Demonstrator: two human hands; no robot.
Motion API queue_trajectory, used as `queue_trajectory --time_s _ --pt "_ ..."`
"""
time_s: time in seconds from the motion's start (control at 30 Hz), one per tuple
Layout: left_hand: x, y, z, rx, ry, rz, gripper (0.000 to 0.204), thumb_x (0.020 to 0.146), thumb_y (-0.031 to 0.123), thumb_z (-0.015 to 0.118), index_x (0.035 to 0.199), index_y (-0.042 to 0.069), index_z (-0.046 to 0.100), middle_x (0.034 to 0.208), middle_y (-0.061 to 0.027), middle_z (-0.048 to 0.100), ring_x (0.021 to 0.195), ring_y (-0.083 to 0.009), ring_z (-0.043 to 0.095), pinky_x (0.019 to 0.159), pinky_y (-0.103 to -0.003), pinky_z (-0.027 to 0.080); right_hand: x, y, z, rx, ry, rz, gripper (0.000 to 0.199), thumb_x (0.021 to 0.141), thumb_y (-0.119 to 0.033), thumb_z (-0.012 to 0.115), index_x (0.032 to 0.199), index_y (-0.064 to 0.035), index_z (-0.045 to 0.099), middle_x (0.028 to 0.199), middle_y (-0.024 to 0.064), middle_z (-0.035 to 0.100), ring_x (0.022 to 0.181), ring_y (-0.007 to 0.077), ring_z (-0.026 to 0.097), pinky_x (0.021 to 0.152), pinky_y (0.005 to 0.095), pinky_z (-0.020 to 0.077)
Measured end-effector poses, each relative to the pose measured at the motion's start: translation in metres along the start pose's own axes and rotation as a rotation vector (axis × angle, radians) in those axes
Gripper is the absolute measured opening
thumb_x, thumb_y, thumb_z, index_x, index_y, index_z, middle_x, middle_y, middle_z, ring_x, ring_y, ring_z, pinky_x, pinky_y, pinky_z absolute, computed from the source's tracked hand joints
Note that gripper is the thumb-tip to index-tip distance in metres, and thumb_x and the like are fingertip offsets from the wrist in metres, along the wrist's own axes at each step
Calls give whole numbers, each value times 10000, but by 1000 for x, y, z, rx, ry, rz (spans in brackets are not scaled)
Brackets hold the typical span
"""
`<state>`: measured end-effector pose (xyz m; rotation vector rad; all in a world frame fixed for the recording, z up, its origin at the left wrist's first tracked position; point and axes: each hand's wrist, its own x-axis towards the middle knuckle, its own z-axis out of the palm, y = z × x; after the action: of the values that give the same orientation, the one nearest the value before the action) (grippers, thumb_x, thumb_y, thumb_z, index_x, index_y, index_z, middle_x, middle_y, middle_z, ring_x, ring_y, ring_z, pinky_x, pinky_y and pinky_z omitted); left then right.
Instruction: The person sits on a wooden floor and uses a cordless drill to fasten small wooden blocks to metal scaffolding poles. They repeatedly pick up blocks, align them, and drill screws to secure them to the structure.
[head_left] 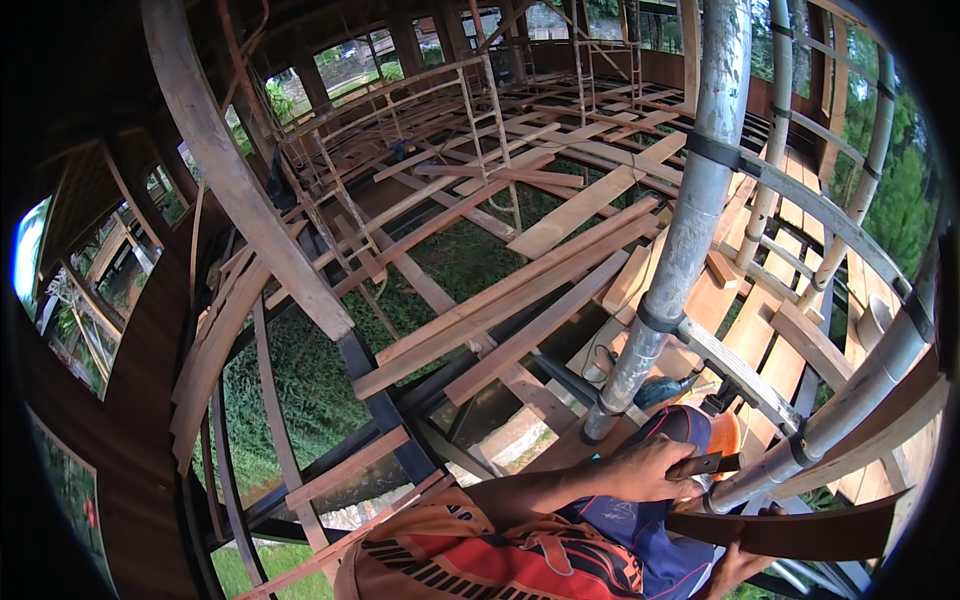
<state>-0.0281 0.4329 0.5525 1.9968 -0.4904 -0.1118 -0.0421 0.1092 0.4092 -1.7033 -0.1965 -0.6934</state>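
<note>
My left hand [655, 470] is closed around a short, flat dark piece [703, 464] with a small round hole; its exact kind is unclear. Lower down, my right hand [740, 565] grips a curved dark brown board [810, 533] from below, with some fingertips showing above its upper edge. The board stretches to the right, under a slanting metal scaffold pole [815, 450]. Just beyond my left hand sits a round orange object [724, 436], partly hidden.
A thick upright scaffold pole [690, 240] stands ahead, with a teal power tool [660, 388] near its foot. Loose planks [510, 300] lie across open framing, with gaps down to greenery. A curved beam [240, 170] slants at left; a metal ladder frame [835, 200] rises at right.
</note>
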Motion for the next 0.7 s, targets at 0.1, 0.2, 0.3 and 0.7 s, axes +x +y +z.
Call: queue_trajectory --time_s 0.1,0.2,0.3,0.7 --pt "0 -25 26 46 -74 -14 421 885 374 773 1008 -6 643 739 -181 632 683 -360 638 679 -460 470 36 -31 -51 -163 -4 -100 864 859 -288 800 1525 49 364 1430 235 513 1261 335 527 1050 466 434" --pt "4 -43 36 82 -182 -100 386 880 358 753 921 -6 629 745 -194 649 722 -388 662 690 -470 489 52 -84 -83 -186 65 -145 867 869 -368 789 1527 22 379 1368 223 548 1176 321 560 975 461 468" --pt "2 -87 63 123 -172 -148 378 881 352 748 849 -1 616 723 -195 640 711 -391 662 683 -476 487 54 -134 -93 -164 113 -171 874 879 -448 779 1529 -6 395 1306 210 583 1091 308 593 901 455 502" --pt "4 -122 74 -37 -173 -240 442 908 398 725 776 23 533 629 -125 514 610 -287 518 628 -450 401 56 -31 -142 -654 66 236 1109 720 -511 913 1543 5 378 1405 287 565 1235 424 586 1058 545 478"
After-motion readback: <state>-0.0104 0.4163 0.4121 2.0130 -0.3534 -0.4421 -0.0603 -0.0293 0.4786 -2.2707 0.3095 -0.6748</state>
